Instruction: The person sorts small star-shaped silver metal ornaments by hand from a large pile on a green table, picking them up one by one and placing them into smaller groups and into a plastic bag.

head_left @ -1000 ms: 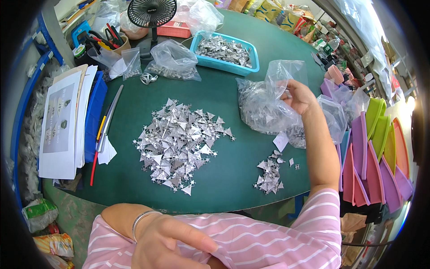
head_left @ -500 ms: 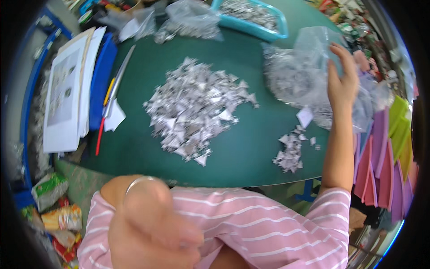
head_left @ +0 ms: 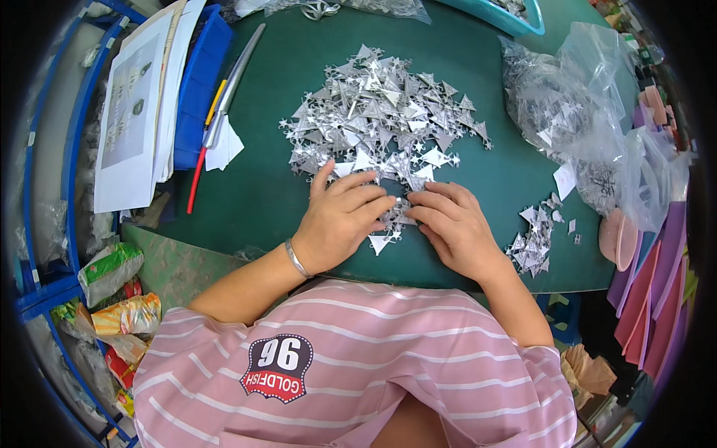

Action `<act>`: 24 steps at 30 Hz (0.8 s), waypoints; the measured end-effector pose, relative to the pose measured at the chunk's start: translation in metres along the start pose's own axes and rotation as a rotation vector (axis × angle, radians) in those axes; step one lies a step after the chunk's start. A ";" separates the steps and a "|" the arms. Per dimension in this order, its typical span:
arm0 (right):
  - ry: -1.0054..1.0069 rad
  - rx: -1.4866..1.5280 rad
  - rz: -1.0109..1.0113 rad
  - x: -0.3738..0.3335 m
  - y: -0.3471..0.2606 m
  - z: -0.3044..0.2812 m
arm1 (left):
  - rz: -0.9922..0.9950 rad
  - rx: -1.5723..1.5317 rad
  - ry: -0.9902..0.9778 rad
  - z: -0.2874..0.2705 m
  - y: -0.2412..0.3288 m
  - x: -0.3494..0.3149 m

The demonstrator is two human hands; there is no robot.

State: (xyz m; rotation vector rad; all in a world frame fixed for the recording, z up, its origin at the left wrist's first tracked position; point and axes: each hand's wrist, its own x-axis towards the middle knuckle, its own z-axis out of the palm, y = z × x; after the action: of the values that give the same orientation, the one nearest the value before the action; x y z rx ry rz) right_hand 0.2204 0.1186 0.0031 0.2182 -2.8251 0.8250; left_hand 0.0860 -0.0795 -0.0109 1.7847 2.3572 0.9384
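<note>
A heap of small silvery triangular metal pieces (head_left: pixel 373 112) lies in the middle of the green table. My left hand (head_left: pixel 337 220) rests palm down at the heap's near edge, its fingers apart and touching the pieces. Opposite it, my right hand (head_left: pixel 457 228) lies with fingers stretched out against the same edge. A few pieces show in the narrow gap between the two hands. Neither hand visibly grips anything, though the undersides of the fingers are hidden. To the right of my right hand is a smaller cluster of metal pieces (head_left: pixel 531 240).
Clear plastic bags (head_left: pixel 549 108) of metal pieces lie at the right, near a turquoise tray (head_left: pixel 515 22). On the left are a blue bin (head_left: pixel 202 89), printed sheets (head_left: pixel 131 112), tweezers (head_left: pixel 237 75) and a red-tipped pen (head_left: pixel 196 179). Purple and pink strips (head_left: pixel 644 299) hang beyond the right edge.
My right hand has left the plastic bag and come to the heap's near edge. My left hand has moved from close before the camera down onto the heap. The view has shifted.
</note>
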 end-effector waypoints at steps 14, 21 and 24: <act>0.244 0.013 0.309 0.008 0.021 0.010 | -0.127 -0.148 0.148 0.007 -0.008 0.042; 0.306 -0.036 0.242 0.012 0.009 0.011 | 0.009 -0.095 0.161 0.012 -0.006 0.043; 0.424 0.011 0.242 0.002 0.013 0.007 | -0.018 -0.191 0.261 0.008 -0.008 0.044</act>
State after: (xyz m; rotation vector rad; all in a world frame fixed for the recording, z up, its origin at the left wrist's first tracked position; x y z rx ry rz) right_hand 0.2145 0.1257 -0.0088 -0.2733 -2.4723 0.8183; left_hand 0.0676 -0.0387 -0.0069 1.6554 2.3222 1.4185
